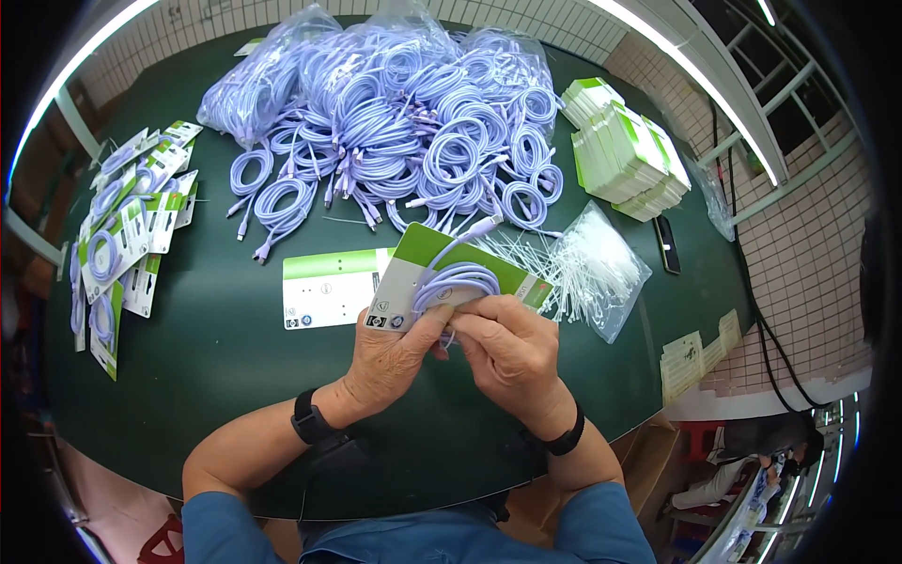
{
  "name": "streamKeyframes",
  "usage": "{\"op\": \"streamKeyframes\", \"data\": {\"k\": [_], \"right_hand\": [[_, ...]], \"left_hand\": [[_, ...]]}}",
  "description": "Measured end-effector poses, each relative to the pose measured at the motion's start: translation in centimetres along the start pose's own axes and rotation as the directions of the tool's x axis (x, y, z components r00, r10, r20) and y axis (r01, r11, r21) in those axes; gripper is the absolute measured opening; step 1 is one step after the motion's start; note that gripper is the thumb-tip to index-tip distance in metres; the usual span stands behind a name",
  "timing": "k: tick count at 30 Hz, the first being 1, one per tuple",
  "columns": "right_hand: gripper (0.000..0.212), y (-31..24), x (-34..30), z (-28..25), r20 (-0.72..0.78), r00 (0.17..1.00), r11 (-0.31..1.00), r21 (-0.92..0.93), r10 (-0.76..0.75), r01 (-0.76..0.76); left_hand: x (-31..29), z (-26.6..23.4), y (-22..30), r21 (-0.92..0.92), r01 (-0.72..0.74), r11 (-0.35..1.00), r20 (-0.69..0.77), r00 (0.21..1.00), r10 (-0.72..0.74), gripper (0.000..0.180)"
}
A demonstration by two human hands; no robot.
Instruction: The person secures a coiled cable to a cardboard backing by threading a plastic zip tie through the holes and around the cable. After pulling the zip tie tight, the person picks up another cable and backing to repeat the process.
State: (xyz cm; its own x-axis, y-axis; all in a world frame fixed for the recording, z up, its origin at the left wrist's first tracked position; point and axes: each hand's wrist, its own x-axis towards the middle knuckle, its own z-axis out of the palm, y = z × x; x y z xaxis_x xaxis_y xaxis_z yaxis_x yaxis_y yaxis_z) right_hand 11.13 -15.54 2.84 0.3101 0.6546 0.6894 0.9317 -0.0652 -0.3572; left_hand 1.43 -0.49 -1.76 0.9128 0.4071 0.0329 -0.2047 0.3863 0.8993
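My left hand (pixel 387 362) is closed on a green-and-white cardboard card (pixel 406 256), its thumb pressing a coiled lavender cable (pixel 462 280) against the front. One cable end with a plug (pixel 481 227) sticks up past the card's top edge. My right hand (pixel 512 350) pinches at the lower edge of the coil, close to my left thumb. What lies between its fingertips is mostly hidden. Flat on the table behind my left hand is another green-and-white card (pixel 327 303). Right of the held card, thin white cable ties (pixel 587 273) spill from a clear plastic bag (pixel 618 315).
A large heap of coiled lavender cables (pixel 404 122), partly in clear bags, covers the far side of the green table (pixel 254 376). Carded cables (pixel 117 246) pile up at the left. Stacks of cards (pixel 625 155) stand far right, with a dark phone-like object (pixel 667 246) beside them.
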Motion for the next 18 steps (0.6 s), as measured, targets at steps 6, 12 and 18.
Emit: {"op": "streamKeyframes", "data": {"k": [6,12,18], "right_hand": [[0.02,0.1,-0.5,0.1,-0.01,0.997,0.991,0.11,0.072,-0.07],[0.018,-0.6,0.0,-1.1,0.106,0.98,0.983,0.057,0.166,-0.173],[0.017,0.5,0.4,-2.0,-0.027,0.989,0.961,0.242,0.147,-0.136]], "left_hand": [[0.3,0.2,0.2,-0.012,0.0,1.0,0.0,1.0,0.0,0.028],[0.1,0.2,0.0,0.081,0.021,0.997,0.021,1.0,-0.023,0.026],[1.0,0.6,0.5,0.062,-0.012,0.998,0.02,1.0,0.011,0.027]]}}
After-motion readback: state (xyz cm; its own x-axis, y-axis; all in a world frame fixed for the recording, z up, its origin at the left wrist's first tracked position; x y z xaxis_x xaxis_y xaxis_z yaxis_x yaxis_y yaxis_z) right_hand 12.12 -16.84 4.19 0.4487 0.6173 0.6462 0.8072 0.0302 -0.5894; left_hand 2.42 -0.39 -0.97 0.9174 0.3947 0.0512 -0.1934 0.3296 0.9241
